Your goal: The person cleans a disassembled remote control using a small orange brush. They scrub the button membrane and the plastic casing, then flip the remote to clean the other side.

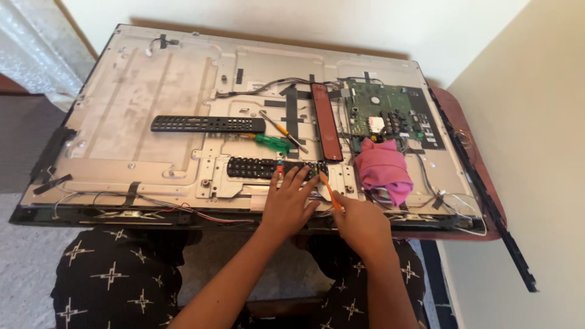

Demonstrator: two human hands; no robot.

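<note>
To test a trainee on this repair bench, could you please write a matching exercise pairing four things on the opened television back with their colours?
Things:
1. cloth
2. circuit board
3. long strip beside the board
4. tool in the right hand

Colours:
A. orange
B. pink
C. reddish brown
D. green

Pairs: 1-B, 2-D, 3-C, 4-A

The left hand rests on the black keypad.
</note>
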